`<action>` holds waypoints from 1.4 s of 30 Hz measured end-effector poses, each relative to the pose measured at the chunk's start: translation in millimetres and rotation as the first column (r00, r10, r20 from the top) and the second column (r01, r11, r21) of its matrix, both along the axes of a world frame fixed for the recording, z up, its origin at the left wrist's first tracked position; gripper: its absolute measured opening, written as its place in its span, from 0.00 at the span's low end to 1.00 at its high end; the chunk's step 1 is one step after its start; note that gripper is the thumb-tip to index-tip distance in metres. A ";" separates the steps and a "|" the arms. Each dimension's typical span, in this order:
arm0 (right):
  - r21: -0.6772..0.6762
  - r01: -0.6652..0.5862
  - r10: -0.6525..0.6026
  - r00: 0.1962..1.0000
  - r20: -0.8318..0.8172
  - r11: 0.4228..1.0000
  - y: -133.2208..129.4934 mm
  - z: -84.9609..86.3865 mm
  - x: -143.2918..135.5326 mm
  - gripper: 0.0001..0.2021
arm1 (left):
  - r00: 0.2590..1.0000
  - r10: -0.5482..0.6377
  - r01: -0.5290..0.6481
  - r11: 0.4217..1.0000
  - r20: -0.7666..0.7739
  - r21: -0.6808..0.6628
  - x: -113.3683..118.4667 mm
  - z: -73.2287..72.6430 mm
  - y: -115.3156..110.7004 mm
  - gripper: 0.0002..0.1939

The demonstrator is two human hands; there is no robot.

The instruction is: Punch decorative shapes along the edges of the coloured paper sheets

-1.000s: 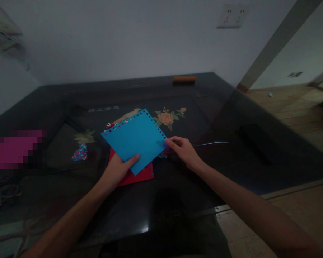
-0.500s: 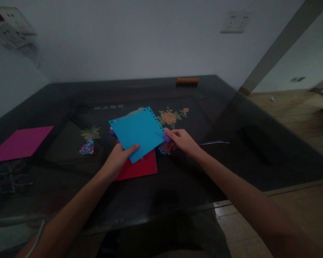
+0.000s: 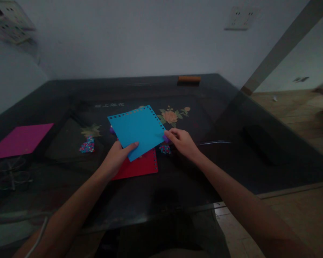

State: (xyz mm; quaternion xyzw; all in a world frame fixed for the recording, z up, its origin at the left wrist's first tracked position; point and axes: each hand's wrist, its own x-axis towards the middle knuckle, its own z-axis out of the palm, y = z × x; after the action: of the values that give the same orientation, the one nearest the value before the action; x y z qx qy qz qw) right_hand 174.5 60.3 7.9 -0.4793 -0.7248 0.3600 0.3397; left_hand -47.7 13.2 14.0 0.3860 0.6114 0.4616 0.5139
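Note:
A square sheet of blue paper [image 3: 136, 130] is held above the table, with rows of punched holes along its top and right edges. My left hand [image 3: 120, 156] pinches it at the lower left corner, thumb on top. My right hand [image 3: 181, 143] is closed around a small purple hole punch [image 3: 165, 138] at the sheet's right corner; fingers hide most of it. Beneath the blue sheet lies a red sheet [image 3: 140, 168], also with holes down its right edge. Another purple object [image 3: 112, 129] shows partly behind the blue sheet's left edge.
Small heaps of paper dots [image 3: 87, 145] and more paper dots [image 3: 165, 149] lie on the dark table [image 3: 204, 179]. A magenta sheet [image 3: 24, 139] and glasses [image 3: 13, 175] are at left. An orange-brown object [image 3: 189, 79] stands at the back, a black object [image 3: 263, 143] at right.
The view has shifted slightly. My right fingers below the purple punch have drawn in, and the paper dots there show more clearly. The blue sheet stays almost in place.

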 end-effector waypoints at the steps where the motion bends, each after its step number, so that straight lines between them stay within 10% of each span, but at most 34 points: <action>1: 0.022 -0.001 0.000 0.999 0.039 1.000 -0.2 -0.2 0.4 0.20 | 1.000 0.002 -0.002 1.000 -0.005 -0.005 0.5 1.0 -0.2 0.24; 17: 0.044 -0.016 0.013 0.998 0.066 0.999 -0.6 -0.3 2.0 0.19 | 0.998 -0.021 0.020 1.000 -0.062 -0.020 1.3 1.0 -0.4 0.22; 28: -0.385 -0.105 -0.040 0.936 -0.351 0.917 -0.8 3.1 2.8 0.13 | 0.921 -0.071 0.139 0.978 -0.383 0.155 2.0 -5.7 -4.9 0.28; 42: -0.139 0.116 -0.154 0.942 -0.299 0.983 5.3 -14.9 4.1 0.15 | 0.821 -0.021 0.216 0.936 -0.571 0.276 16.3 -11.7 -15.2 0.29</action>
State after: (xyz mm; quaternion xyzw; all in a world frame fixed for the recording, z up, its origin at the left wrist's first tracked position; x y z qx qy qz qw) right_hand 178.6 65.6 -7.0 -0.4852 -0.6055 0.4488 0.4433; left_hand -31.4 -2.0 2.3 0.6219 0.6235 0.3903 0.2687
